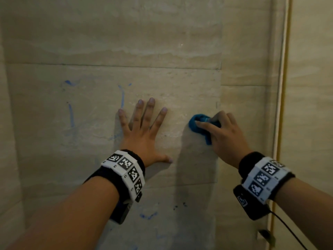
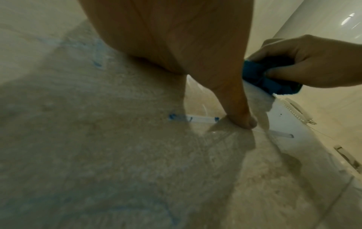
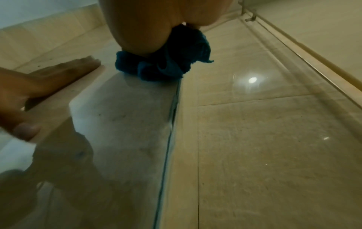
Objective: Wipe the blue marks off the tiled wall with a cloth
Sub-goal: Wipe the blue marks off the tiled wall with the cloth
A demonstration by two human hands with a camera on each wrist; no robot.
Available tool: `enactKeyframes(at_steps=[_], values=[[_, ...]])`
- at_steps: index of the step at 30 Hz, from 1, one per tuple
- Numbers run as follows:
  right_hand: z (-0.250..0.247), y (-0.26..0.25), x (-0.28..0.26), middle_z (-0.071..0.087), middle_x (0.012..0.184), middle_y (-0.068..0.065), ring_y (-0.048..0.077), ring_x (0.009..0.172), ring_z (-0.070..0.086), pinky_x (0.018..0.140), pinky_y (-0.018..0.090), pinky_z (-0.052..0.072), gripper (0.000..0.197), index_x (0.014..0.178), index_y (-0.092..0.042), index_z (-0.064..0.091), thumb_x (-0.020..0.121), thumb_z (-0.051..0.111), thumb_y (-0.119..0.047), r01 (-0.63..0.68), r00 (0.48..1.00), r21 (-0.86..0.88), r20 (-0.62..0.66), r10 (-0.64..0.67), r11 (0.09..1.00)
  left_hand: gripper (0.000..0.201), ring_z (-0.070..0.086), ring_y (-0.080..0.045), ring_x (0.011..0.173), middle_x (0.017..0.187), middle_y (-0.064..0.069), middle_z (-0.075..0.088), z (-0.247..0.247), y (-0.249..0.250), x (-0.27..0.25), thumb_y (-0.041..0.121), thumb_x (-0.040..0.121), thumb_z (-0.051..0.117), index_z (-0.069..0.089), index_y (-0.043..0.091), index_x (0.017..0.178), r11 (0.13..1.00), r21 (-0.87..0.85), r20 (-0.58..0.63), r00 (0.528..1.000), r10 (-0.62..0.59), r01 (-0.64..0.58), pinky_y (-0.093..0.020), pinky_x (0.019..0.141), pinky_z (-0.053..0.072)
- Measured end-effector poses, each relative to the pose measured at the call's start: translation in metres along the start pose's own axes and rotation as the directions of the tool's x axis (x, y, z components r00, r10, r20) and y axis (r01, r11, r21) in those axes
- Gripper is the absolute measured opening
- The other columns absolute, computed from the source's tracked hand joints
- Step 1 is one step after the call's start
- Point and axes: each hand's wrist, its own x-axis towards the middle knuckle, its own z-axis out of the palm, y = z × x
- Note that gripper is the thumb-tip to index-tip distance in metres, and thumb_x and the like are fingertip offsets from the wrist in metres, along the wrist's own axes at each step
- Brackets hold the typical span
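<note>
The beige tiled wall (image 1: 162, 33) fills the head view. Blue marks show on it: a vertical stroke (image 1: 122, 98) just above my left fingers, another stroke (image 1: 71, 114) farther left, a short dash (image 1: 69, 82) up left, and smudges (image 1: 147, 215) low down. My left hand (image 1: 144, 127) lies flat on the wall with its fingers spread and holds nothing. My right hand (image 1: 221, 130) grips a bunched blue cloth (image 1: 197, 126) and presses it against the tile to the right of the left hand. The cloth (image 3: 162, 65) also shows under the palm in the right wrist view, and the cloth (image 2: 268, 82) in the left wrist view.
A vertical tile edge (image 1: 220, 87) runs just right of the cloth. A gold trim strip (image 1: 283, 87) stands at the far right, with a small fitting (image 1: 266, 235) near its foot. A horizontal grout line (image 1: 108, 64) crosses above the marks.
</note>
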Motion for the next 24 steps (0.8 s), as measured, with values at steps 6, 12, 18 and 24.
enactKeyframes(at_steps=[6,12,18,24], values=[[-0.013,0.018,0.035,0.060,0.097,0.014,0.036,0.080,0.052,0.067,0.042,0.043,0.037,0.116,-0.020,0.067,0.086,0.049,-0.006,-0.103,0.986,-0.088,-0.137,0.091,0.991,0.139,-0.051,-0.027,0.126,0.136,-0.002,-0.057,-0.001,0.000,-0.001,0.092,0.052,0.050,-0.048,0.033,0.130,1.000,-0.013,0.001,1.000,-0.004,0.004,-0.068,0.101,-0.022],[-0.012,0.027,0.059,0.060,0.108,0.018,0.041,0.081,0.053,0.071,0.046,0.046,0.039,0.116,-0.014,0.066,0.083,0.052,0.002,-0.199,0.956,-0.035,-0.228,0.186,0.979,0.139,-0.052,-0.027,0.125,0.133,-0.001,-0.059,-0.003,0.001,-0.001,0.091,0.053,0.051,-0.050,0.032,0.128,1.000,-0.009,0.017,1.000,-0.009,0.009,-0.066,0.100,-0.025],[0.007,0.007,0.008,0.042,0.117,0.011,0.035,0.088,0.042,0.076,0.046,0.045,0.042,0.122,-0.018,0.062,0.087,0.042,-0.007,-0.126,0.983,-0.068,-0.146,0.115,0.990,0.138,-0.054,-0.026,0.123,0.133,-0.001,-0.060,-0.004,0.001,-0.001,0.091,0.053,0.050,-0.050,0.032,0.128,1.000,-0.003,0.018,1.000,-0.006,0.006,-0.065,0.098,-0.027],[0.010,-0.006,-0.023,0.041,0.115,0.011,0.031,0.086,0.038,0.073,0.045,0.046,0.042,0.123,-0.019,0.063,0.085,0.052,-0.003,-0.036,0.997,-0.086,-0.073,0.030,0.996,0.138,-0.056,-0.025,0.120,0.132,-0.001,-0.060,-0.004,0.002,-0.001,0.092,0.052,0.049,-0.050,0.032,0.127,1.000,-0.001,0.030,0.999,-0.013,0.013,-0.068,0.101,-0.022]])
